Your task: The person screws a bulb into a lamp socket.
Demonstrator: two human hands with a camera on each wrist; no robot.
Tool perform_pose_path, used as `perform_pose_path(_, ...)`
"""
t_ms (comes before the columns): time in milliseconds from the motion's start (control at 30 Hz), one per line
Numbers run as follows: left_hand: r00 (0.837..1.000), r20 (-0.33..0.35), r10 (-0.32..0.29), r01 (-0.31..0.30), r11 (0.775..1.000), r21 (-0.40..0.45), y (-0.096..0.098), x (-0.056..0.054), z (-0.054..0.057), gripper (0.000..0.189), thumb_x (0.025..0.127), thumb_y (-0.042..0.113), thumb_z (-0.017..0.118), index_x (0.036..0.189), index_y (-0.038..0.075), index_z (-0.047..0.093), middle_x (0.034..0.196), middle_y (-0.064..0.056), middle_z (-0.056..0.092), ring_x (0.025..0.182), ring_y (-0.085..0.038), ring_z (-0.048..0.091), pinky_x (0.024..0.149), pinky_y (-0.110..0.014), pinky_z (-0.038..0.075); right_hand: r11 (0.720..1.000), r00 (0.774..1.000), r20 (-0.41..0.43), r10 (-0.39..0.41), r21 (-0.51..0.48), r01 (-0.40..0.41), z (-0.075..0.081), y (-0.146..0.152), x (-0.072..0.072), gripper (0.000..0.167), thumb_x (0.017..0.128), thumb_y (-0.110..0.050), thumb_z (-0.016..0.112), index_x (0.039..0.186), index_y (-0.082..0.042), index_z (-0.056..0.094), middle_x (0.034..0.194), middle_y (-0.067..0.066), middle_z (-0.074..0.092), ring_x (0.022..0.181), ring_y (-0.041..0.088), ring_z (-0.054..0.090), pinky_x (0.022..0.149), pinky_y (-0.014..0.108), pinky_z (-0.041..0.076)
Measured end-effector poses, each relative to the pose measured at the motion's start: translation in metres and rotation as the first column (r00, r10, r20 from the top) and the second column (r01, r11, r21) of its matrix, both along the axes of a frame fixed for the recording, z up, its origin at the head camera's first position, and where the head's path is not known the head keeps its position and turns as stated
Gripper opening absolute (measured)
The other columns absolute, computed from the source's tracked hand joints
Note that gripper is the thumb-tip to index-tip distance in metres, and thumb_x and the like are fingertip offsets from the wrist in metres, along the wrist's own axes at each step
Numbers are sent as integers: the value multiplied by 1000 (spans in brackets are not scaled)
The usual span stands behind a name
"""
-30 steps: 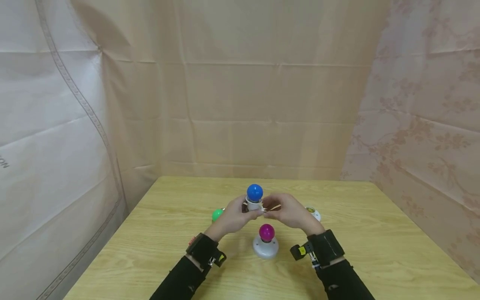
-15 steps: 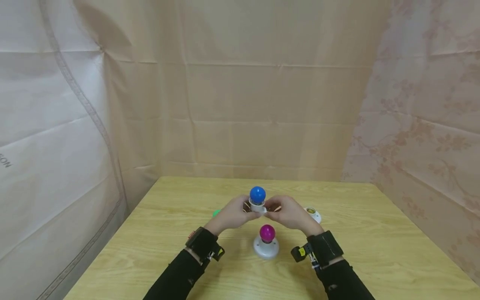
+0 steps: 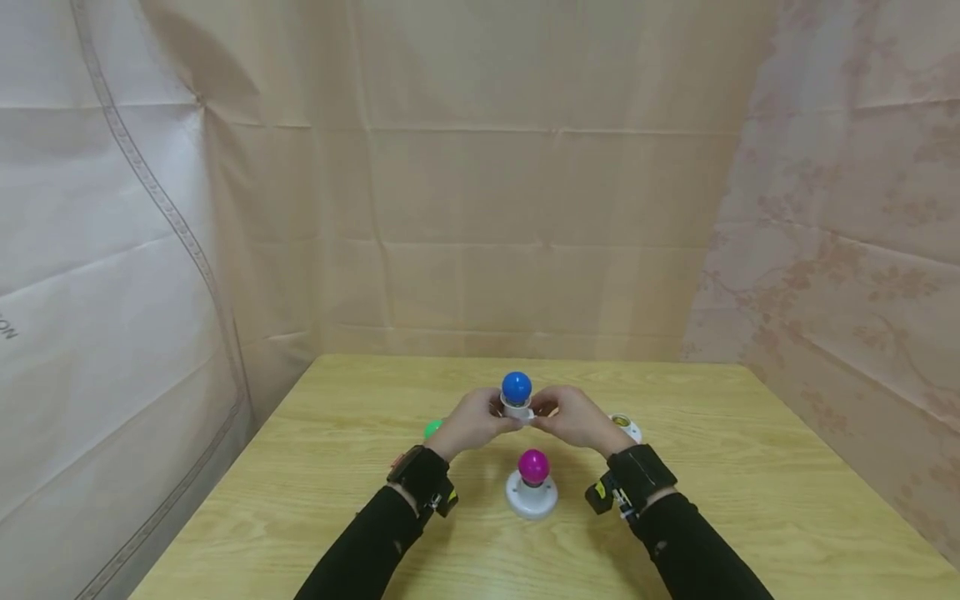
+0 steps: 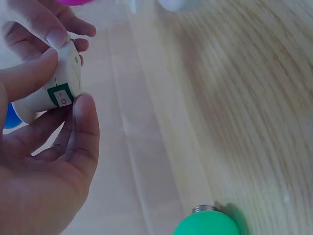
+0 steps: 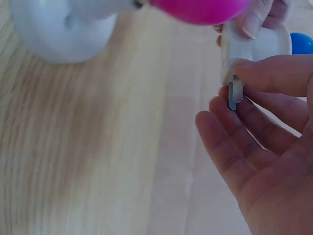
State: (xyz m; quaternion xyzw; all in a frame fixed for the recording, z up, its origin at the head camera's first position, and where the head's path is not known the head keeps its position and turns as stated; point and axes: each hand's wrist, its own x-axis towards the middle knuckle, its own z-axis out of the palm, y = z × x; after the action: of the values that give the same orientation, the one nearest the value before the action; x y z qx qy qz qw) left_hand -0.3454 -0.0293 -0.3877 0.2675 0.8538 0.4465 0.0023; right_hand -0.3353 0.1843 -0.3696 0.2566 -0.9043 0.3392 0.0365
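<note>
Above the tabletop [image 3: 750,517], near its middle, both hands share one thing: a white lamp holder [image 4: 67,73] with a blue bulb [image 3: 517,387] seated in it, bulb uppermost. The left hand [image 3: 472,423] grips the holder between thumb and fingers, leaving the switch [image 4: 63,98] marked I and O uncovered. The right hand [image 3: 576,419] pinches the far edge, thumb in front and fingertips behind, where metal prongs [image 5: 237,90] stick out of the holder.

The step in hand looks to be adjusting or checking those prongs, as the bulb already sits in its socket. The next move probably calls for a steady left grip while the right fingertips work on the prongs; whether these turn or fold cannot be told.

Nearer the person, a pink bulb [image 3: 534,466] stands upright in a round white base [image 3: 532,504]. A green bulb [image 4: 208,225] lies beyond the left forearm, and a bulbless socket [image 3: 634,432] sits past the right hand.

Compared with a second ago, both wrists have come slightly forward and inward, the blue bulb is a little further right, and the green bulb's screw end is hidden from the head view. The pink bulb has not moved.
</note>
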Motion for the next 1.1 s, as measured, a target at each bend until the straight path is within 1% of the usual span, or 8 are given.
perform_pose_path(100, 1000, 17, 19, -18, 999, -33, 3, -5, -3, 26, 90, 18, 78, 109, 3, 70, 94, -4, 70, 86, -16, 63, 74, -32, 53, 1000, 1000, -2, 2, 22, -2, -7, 0, -10, 21, 87, -8, 75, 107, -1, 74, 96, 4, 72, 87, 17, 65, 78, 37, 55)
perform_pose_path(233, 998, 56, 35, -30, 996, -81, 6, -11, -7, 20, 90, 15, 78, 101, 1, 70, 90, -5, 68, 81, -16, 60, 71, -31, 52, 999, 1000, 28, -11, 52, 10, -20, 0, -21, 19, 86, -8, 76, 104, -1, 74, 91, 2, 71, 82, 15, 62, 76, 34, 54)
perform_pose_path(333, 995, 90, 50, -41, 993, -106, 8, -13, -10, 14, 88, 10, 78, 96, 1, 70, 85, -5, 68, 76, -16, 58, 69, -30, 51, 998, 997, 73, -28, 52, 25, -28, 0, -25, 20, 85, -7, 77, 104, -1, 74, 90, 3, 72, 83, 16, 64, 78, 36, 55)
perform_pose_path(500, 991, 116, 72, -55, 988, -146, 11, -14, -17, 8, 87, 9, 78, 90, 4, 72, 80, -4, 68, 73, -16, 58, 66, -30, 50, 998, 991, 129, -47, 56, 40, -35, -2, -25, 21, 83, -7, 77, 103, -3, 75, 93, 5, 74, 90, 19, 67, 87, 44, 55)
perform_pose_path(600, 991, 118, 71, -52, 986, -158, 12, -16, -21, 10, 85, 11, 80, 86, 4, 73, 76, -3, 67, 70, -15, 56, 62, -28, 48, 996, 990, 134, -49, 86, 38, -38, -2, -26, 21, 82, -5, 78, 103, -4, 76, 93, 4, 74, 90, 19, 67, 88, 45, 54)
perform_pose_path(733, 990, 121, 71, -51, 985, -164, 14, -19, -24, 14, 83, 12, 84, 84, 3, 74, 72, -1, 65, 67, -14, 54, 60, -27, 45, 991, 989, 138, -57, 128, 40, -40, -3, -28, 21, 81, -2, 78, 101, -2, 75, 91, 5, 74, 86, 18, 66, 86, 43, 55)
perform_pose_path(933, 984, 149, 97, -66, 977, -204, 18, -22, -28, 13, 83, 13, 84, 88, 3, 76, 75, -1, 67, 70, -16, 53, 64, -29, 44, 980, 982, 168, -90, 188, 58, -39, -6, -29, 19, 81, -1, 79, 100, -3, 75, 88, 4, 73, 82, 17, 64, 84, 41, 55)
perform_pose_path(1100, 980, 159, 117, -78, 969, -233, 20, -22, -30, 12, 84, 11, 84, 86, 3, 75, 73, -4, 66, 64, -16, 53, 59, -28, 43, 975, 982, 162, -92, 214, 56, -38, -7, -30, 17, 81, 1, 78, 98, -3, 75, 87, 4, 73, 82, 17, 64, 84, 41, 55)
